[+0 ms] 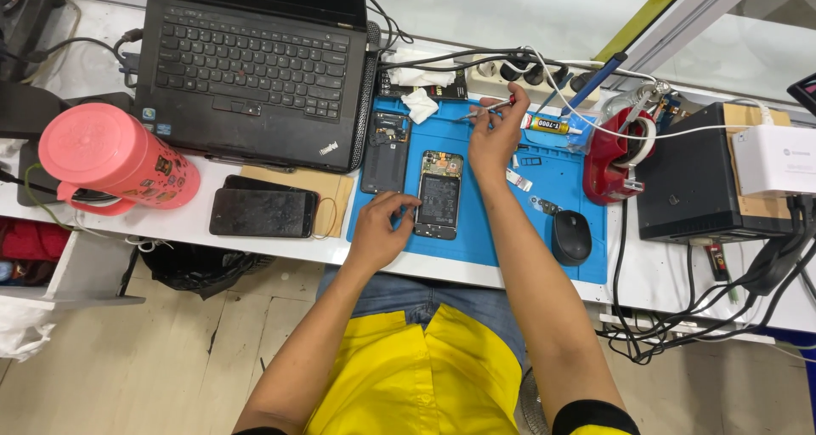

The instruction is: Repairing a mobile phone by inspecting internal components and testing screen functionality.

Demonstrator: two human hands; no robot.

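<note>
Blue mat (561, 176); opened phone (439, 194), circuitry exposed, left hand (380, 231) touching.

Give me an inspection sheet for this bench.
Surface: white bench with blue repair mat.
Job's things: opened phone on mat; detached back cover beside it.
Clutter: laptop, pink bottle, dark phones, mouse, glue tube, red holder.
Grip: left hand touches opened phone; right hand pinches tweezers.
Cables: tangle at right.
Surroundings: wooden floor.
</note>
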